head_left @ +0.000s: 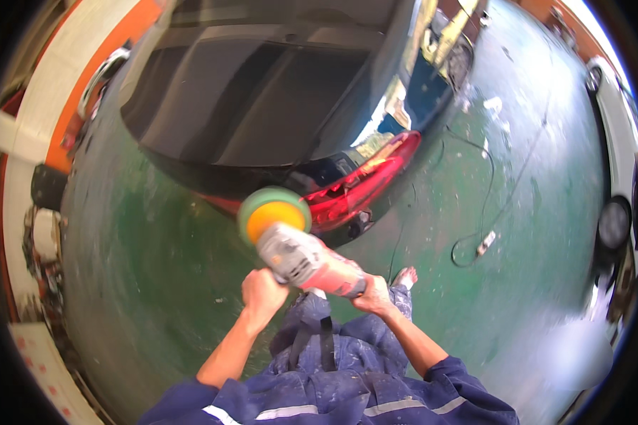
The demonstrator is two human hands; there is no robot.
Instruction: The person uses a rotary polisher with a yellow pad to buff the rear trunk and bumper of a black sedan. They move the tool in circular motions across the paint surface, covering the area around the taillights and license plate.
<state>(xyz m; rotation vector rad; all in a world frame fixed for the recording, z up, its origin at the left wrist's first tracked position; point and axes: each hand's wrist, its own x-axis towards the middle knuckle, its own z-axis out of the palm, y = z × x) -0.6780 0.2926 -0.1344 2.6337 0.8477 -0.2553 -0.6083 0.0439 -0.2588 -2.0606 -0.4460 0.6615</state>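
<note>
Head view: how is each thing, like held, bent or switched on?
Polisher: held, slanting
Pad: blurred, perhaps spinning
Left hand: closed on polisher, near pad
Right hand: closed on polisher's rear
Dark car: shiny, reflecting
Red tail light: unclear if lit
Cable: loosely curved on floor

A dark cable [493,173] loops across the green floor [170,283].
</note>
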